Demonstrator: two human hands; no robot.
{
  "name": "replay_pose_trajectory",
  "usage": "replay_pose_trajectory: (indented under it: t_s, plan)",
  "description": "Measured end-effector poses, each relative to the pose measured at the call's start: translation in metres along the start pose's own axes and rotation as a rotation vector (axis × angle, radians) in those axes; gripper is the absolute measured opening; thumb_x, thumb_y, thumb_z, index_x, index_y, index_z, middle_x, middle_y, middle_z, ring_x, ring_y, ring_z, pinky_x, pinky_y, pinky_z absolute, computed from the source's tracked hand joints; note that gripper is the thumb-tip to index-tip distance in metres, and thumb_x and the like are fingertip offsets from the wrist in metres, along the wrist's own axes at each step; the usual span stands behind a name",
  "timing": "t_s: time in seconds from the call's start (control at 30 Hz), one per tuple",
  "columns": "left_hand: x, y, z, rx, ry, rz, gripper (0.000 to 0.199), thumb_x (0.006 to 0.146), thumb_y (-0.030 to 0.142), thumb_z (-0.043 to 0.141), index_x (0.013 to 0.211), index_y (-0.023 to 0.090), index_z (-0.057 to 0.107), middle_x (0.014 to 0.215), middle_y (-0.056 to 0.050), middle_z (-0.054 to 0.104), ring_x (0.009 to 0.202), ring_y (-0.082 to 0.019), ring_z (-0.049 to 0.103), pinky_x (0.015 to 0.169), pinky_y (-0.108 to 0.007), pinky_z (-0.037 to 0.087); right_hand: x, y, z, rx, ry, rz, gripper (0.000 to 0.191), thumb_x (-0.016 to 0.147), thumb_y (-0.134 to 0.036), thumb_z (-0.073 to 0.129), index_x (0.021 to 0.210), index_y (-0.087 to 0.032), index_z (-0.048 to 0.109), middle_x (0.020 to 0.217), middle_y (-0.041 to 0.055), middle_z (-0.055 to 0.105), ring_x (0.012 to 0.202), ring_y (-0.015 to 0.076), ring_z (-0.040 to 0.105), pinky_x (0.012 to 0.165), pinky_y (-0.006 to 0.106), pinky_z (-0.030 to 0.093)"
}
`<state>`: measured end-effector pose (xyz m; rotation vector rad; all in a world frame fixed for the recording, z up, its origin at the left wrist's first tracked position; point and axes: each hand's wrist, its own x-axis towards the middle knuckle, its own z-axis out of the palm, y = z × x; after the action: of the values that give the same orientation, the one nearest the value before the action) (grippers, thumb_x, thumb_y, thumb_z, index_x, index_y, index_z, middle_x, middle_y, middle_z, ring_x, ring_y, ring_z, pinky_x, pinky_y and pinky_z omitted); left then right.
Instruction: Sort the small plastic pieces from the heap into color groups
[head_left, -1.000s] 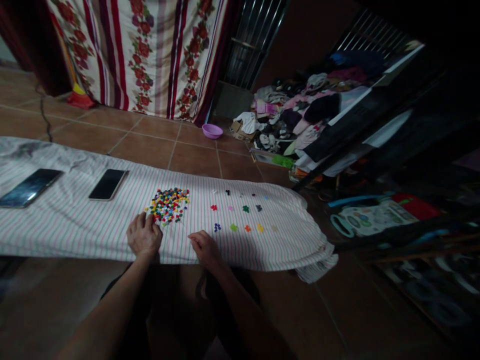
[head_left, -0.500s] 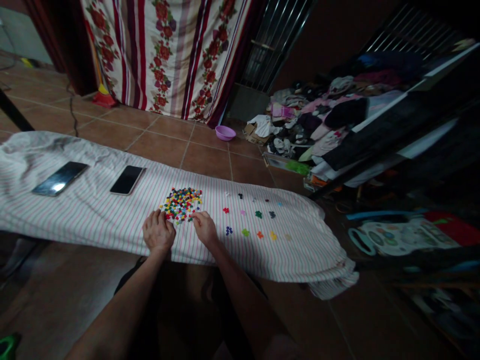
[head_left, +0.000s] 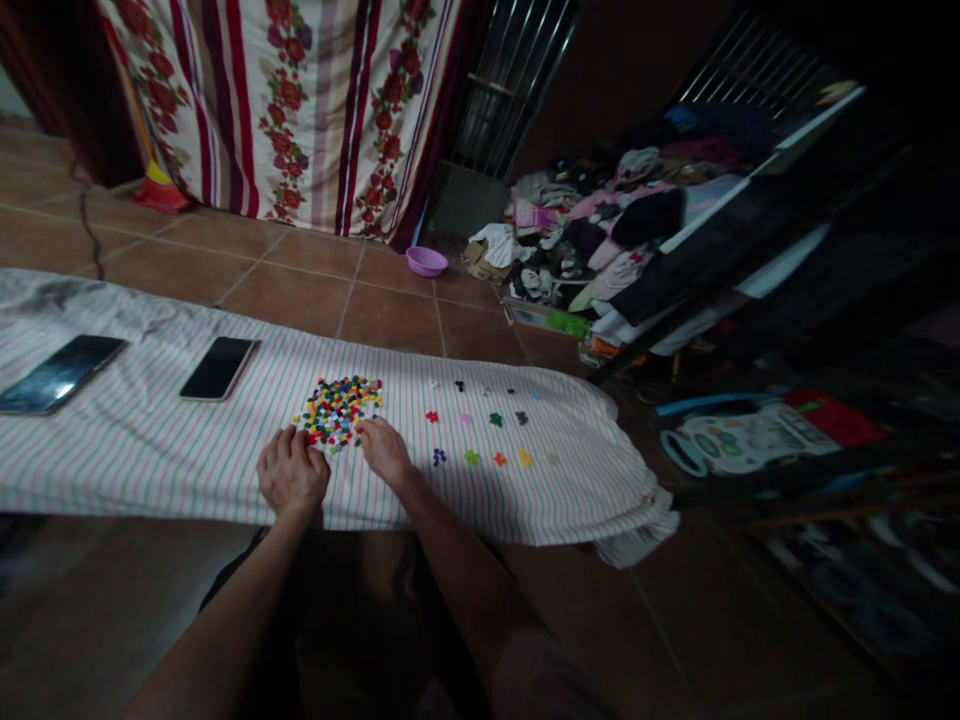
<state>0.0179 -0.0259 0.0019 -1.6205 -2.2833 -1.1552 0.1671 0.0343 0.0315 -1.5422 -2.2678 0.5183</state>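
The heap of small coloured pieces [head_left: 339,408] lies on the striped cloth [head_left: 180,465] that covers the desk, directly in front of the person. The left hand [head_left: 292,470] rests at the heap's near left edge, knuckles up and fingers bent; whether it grips a piece cannot be told. The right hand [head_left: 385,450] is at the near right edge, its thumb and fingertips drawn close together; whether a piece is between them is too small to tell.

To the right of the heap, small single-colour groups stand in 3 rows. The far row has 5, including black pieces [head_left: 460,386]. The middle row has 4: red pieces [head_left: 431,417], pink, dark green and dark grey. The near row has 5: dark blue pieces [head_left: 439,457], lime green, orange, yellow and beige.

Left of the heap lie a phone [head_left: 219,369] and, farther left, another dark-screened device [head_left: 60,376]. Beyond the desk, a purple basin [head_left: 427,262] sits on the tiled floor [head_left: 300,297].
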Motion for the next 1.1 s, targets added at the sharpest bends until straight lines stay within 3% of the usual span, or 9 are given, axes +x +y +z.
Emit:
replay_pose_trajectory:
  t_s: [0.4, 1.1]
  plan:
    - [0.0, -0.002, 0.003, -0.024, 0.018, -0.009, 0.034, 0.083, 0.024, 0.047, 0.111, 0.015, 0.062, 0.127, -0.016, 0.059, 0.125, -0.031, 0.047, 0.104, -0.049, 0.031, 0.005, 0.002, -0.002, 0.018, -0.051, -0.008, 0.023, 0.091, -0.015, 0.047, 0.1, -0.025, 0.065, 0.098, 0.0029, 0.063, 0.095, 0.0156, 0.058, 0.084, 0.025, 0.043]
    - [0.001, 0.0, 0.001, -0.02, -0.011, -0.02, 0.035, 0.082, 0.021, 0.046, 0.112, 0.015, 0.062, 0.128, -0.015, 0.059, 0.126, -0.03, 0.047, 0.106, -0.048, 0.03, -0.002, 0.012, 0.006, 0.307, 0.138, 0.094, 0.02, 0.08, -0.011, 0.054, 0.09, -0.023, 0.066, 0.087, -0.0014, 0.068, 0.075, 0.0118, 0.062, 0.073, 0.023, 0.049]
